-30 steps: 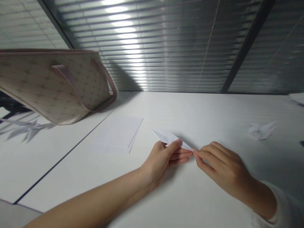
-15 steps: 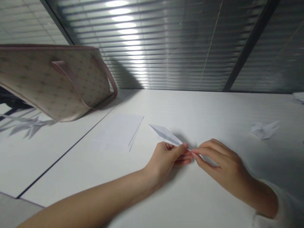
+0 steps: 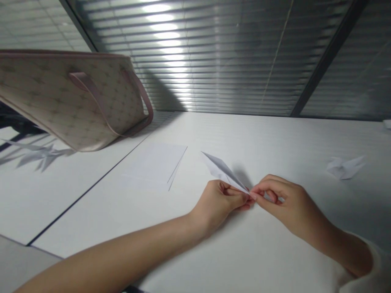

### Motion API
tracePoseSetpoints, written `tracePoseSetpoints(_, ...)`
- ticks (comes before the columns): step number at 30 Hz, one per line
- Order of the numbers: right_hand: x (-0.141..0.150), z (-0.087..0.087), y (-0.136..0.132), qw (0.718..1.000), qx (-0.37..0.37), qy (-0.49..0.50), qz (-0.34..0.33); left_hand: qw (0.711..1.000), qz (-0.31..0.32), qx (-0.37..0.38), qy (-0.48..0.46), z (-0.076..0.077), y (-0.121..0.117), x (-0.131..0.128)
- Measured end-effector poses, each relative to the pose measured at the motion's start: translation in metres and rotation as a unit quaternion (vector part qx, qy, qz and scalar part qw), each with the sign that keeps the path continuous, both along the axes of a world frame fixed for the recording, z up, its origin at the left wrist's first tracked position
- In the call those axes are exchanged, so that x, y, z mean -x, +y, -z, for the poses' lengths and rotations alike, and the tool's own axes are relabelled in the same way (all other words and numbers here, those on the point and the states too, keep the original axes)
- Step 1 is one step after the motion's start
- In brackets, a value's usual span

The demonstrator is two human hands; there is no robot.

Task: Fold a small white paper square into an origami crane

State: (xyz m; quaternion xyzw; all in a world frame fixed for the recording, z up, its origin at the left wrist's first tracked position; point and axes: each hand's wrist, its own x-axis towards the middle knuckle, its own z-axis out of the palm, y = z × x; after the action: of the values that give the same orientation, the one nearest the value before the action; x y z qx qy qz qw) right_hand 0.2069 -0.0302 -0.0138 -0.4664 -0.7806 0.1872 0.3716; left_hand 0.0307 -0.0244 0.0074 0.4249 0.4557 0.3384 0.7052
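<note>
A folded piece of white paper [image 3: 225, 170], long and pointed, slants up and to the left from my fingers above the white table. My left hand [image 3: 221, 203] is closed on its lower part, thumb on top and fingers beneath. At the lower right tip, the thumb and forefinger of my right hand [image 3: 281, 197] pinch the paper, close against my left fingertips. The pinched tip itself is mostly hidden by the fingers.
Flat white paper sheets [image 3: 155, 165] lie left of my hands. A folded paper figure [image 3: 344, 167] rests at the right. A patterned handbag [image 3: 76, 101] stands at the left on the table [image 3: 244, 252], near several pointed white paper shapes [image 3: 44, 156]. Window blinds [image 3: 226, 57] close off the back.
The folded paper has tipped steeper, showing more of its face, and shifted slightly right with my left hand. My right fingers have curled in more around the tip. The view has shifted a little.
</note>
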Motion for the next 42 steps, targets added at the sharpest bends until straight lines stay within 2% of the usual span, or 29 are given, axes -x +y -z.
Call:
tracePoseSetpoints(6, -0.001, -0.001, 0.002, 1.0, 0.015, -0.011, -0.01, 1.0, -0.007, 0.001, -0.007, 0.001, -0.001, -0.001)
tracePoseSetpoints(14, -0.001, -0.001, 0.003, 1.0, -0.012, -0.016, -0.01, 1.0, -0.013, -0.002, -0.01, 0.0, 0.0, -0.002)
tracePoseSetpoints(22, 0.003, -0.006, -0.004, 0.992, -0.118, -0.04, -0.018, 1.0, 0.0, -0.02, 0.006, 0.006, 0.0, -0.001)
tracePoseSetpoints(29, 0.005, -0.004, -0.008, 0.983, -0.171, -0.068, -0.021, 1.0, -0.004, -0.015, -0.012, 0.008, -0.002, -0.002)
tracePoseSetpoints(35, 0.008, -0.008, -0.011, 0.959, -0.247, -0.138, -0.035, 0.997, -0.015, 0.003, -0.071, 0.002, -0.006, -0.006)
tracePoseSetpoints(42, 0.006, -0.007, -0.017, 0.894, -0.356, -0.266, -0.065, 0.994, -0.005, 0.017, -0.112, 0.001, -0.011, -0.004)
